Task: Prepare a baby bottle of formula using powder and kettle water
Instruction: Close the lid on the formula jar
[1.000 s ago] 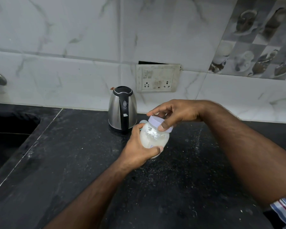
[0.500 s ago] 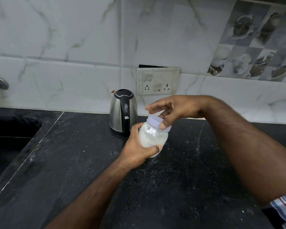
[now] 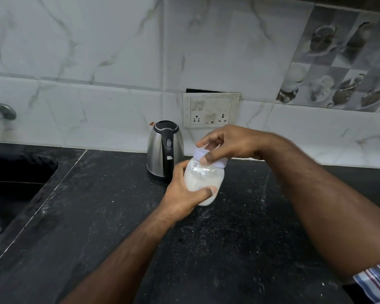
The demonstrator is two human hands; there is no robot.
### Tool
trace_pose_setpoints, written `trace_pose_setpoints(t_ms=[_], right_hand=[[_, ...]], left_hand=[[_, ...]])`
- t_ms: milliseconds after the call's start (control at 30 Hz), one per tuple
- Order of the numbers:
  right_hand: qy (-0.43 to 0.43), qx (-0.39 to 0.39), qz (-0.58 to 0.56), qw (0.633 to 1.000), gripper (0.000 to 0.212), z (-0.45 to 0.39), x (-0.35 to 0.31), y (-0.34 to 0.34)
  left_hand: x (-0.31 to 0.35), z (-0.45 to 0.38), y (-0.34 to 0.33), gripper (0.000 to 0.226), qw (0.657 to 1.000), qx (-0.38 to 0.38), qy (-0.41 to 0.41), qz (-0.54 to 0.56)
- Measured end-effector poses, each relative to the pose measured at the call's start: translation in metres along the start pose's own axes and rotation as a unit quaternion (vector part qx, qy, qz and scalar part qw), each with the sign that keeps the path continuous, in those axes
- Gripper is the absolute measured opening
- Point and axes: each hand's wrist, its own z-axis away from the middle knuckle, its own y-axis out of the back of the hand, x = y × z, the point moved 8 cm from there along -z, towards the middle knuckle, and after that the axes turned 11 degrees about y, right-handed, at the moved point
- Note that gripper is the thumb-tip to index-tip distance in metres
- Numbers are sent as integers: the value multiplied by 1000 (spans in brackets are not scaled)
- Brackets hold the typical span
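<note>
Black speckled stone desk (image 3: 239, 249) against a white marble-tiled wall, with a dark sink (image 3: 13, 183) cut into its left edge; head view, the only one. Left hand (image 3: 185, 195) is clamped round the belly of a squat, translucent plastic baby bottle (image 3: 203, 179), held clear of the desk above its middle, towards the back edge. Right hand (image 3: 230, 145) grips the bottle's pale lilac screw collar (image 3: 208, 157) between thumb and fingers. Compared with a second ago, bottle and hands sit slightly higher and the fingers have shifted round the collar, which suggests the collar is being turned; whether tightened or loosened cannot be told. Contents: milky white liquid fills most of the bottle, with white clumps clinging to the inner wall, so powder and water appear already combined but not fully mixed. Stainless-steel electric kettle with black lid and handle (image 3: 165, 150) stands closed at the back edge, just behind the left hand; its contents are hidden.
</note>
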Motion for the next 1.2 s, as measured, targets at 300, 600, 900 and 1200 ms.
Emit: trace_pose_setpoints(t_ms=[300,600,900,1200], right_hand=[[16,-61,-131,989,66,6,-5,-5],[-16,69,108,992,98,-5,-10,-3],[-8,103,-46,994,53,-1,4,2],[99,66,-180,977,36,-9,-19,-19]], left_hand=[[-8,2,-7,94,965,-69,63,244],[-16,0,-15,91,926,-82,104,353],[-11,4,-13,78,911,-90,98,391],[2,8,-25,85,895,-198,99,387]])
